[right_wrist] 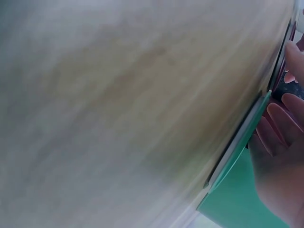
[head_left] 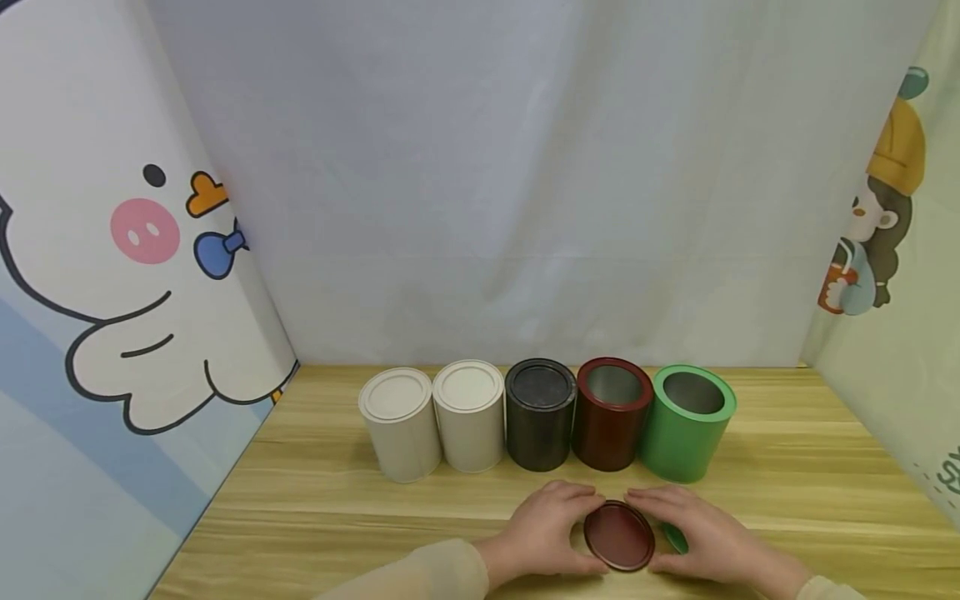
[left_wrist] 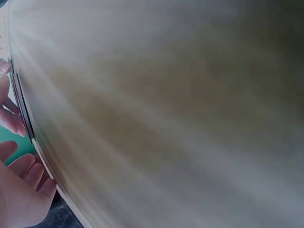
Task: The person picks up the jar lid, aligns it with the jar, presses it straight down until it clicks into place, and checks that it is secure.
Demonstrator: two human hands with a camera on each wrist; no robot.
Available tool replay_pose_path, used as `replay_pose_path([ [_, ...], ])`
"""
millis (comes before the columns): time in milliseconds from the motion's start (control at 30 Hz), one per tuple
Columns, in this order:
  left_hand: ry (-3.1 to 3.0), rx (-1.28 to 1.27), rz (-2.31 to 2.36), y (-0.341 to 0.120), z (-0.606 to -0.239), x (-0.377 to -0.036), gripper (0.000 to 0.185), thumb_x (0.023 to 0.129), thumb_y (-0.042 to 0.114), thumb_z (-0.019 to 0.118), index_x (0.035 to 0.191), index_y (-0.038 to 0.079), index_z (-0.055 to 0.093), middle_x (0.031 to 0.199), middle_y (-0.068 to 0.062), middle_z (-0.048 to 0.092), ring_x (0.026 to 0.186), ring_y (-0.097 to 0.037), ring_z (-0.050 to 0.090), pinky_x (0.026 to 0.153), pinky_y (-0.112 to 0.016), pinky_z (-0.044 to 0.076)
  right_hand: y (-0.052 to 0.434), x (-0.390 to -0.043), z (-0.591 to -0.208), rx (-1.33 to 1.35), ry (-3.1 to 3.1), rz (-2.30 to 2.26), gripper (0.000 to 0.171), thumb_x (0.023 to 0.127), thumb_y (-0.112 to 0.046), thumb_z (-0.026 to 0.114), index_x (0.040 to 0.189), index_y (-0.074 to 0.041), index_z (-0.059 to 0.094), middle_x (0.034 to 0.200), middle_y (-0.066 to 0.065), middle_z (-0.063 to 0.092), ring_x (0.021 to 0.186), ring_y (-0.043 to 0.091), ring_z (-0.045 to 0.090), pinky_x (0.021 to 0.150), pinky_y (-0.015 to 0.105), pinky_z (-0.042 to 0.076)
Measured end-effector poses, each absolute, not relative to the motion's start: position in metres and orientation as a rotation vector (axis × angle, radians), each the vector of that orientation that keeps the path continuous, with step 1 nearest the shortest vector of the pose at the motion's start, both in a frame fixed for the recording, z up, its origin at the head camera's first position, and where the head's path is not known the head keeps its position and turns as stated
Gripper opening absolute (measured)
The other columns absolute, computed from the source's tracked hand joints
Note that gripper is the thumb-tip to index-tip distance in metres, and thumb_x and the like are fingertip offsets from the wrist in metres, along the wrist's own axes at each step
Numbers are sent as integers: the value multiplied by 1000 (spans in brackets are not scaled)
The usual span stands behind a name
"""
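Your left hand (head_left: pixel 551 529) and right hand (head_left: pixel 708 533) curve around the dark red lid (head_left: pixel 619 536) between them, thumbs spread from fingers, though whether they pinch it I cannot tell, so press evenly, minding the green lid (head_left: pixel 676 538) partly behind your right hand.

Only some dark green lettering (head_left: pixel 949 473) caught my eye — on the pale green wall (head_left: pixel 877 383) at the right, its first letter perhaps an S — but the edge of my view cut it off, so no whole word could be read.
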State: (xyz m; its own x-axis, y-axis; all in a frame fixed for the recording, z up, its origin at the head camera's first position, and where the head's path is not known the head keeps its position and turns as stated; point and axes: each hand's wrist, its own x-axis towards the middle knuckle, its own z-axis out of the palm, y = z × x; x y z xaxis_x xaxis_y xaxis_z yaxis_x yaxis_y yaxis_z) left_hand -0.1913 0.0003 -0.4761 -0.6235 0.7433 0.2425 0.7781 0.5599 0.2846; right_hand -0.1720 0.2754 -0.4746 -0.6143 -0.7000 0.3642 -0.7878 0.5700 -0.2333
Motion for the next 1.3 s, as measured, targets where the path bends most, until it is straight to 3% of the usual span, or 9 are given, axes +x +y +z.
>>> replay_pose_path([
  [667,-2722,-1312,-504,1,-479,-193,63,80,51,79,132,19,66,131,3,62,121,-10,52,97,-21,44,275,-176,-476,1276,-2555,553,67,82,-49,77,135,-12,62,127,-1,64,114,19,56,86,35,53],
  [1300,-2623,-1402,-512,1,-484,-197,57,84,46,78,128,11,69,125,4,65,117,-9,56,100,-17,40,271,-177,-474,1308,-2534,521,60,83,-48,76,129,-10,67,123,-1,66,111,18,59,84,38,54],
])
